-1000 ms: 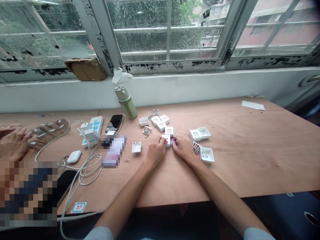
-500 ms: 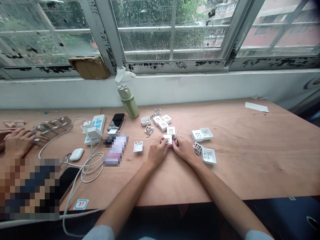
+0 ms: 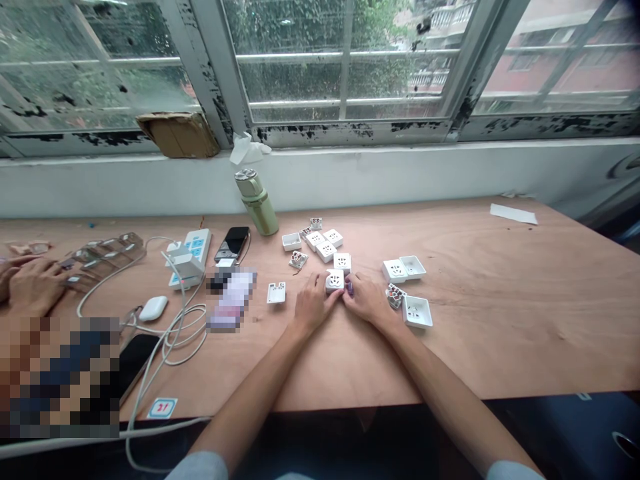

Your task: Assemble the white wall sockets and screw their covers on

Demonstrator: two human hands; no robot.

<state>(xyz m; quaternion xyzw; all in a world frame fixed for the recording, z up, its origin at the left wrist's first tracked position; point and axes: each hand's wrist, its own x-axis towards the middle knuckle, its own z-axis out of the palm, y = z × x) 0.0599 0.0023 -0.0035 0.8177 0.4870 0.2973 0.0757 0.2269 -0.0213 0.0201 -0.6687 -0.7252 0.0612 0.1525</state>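
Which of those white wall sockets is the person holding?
The socket held by the left hand, beside the right hand; the others, like the one behind it, lie untouched on the table.

Smooth white plastic socket face (image 3: 335, 281) (faintly glossy) on a matt, wood-grained plywood tabletop (image 3: 500, 333)

White square wall socket (image 3: 335, 281), pin holes facing up, sits just below another one, with a tiny purple screwdriver handle (image 3: 349, 288) right beside it.

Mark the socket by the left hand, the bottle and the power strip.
socket (image 3: 335, 281), head view, white faceplate
bottle (image 3: 257, 213), head view, green body
power strip (image 3: 194, 243), head view, blue switch panel
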